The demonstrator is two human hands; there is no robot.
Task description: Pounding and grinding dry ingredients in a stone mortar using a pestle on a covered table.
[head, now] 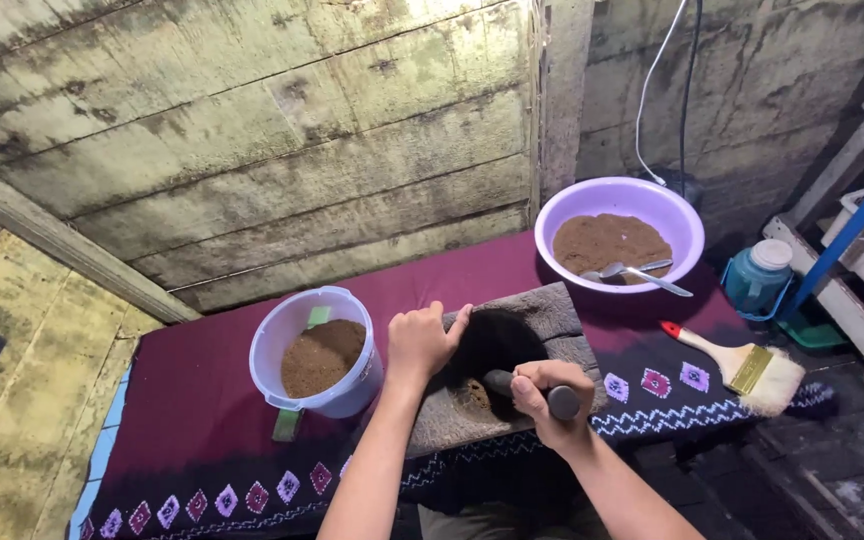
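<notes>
A grey stone mortar slab [542, 315] with a dark hollow lies on a maroon patterned cloth [202, 400]. My left hand [422, 340] rests on the mortar's left edge, fingers curled over the rim. A dark pestle [532, 392] is gripped in my right hand [550, 400], its end down in the hollow beside a little brown powder [474, 395].
A clear plastic tub [320, 352] of brown powder with green clips stands left of the mortar. A purple bowl [620, 232] holds brown powder and spoons at the back right. A paintbrush [742, 368] lies on the right, near a blue jar [758, 276]. Wooden plank wall behind.
</notes>
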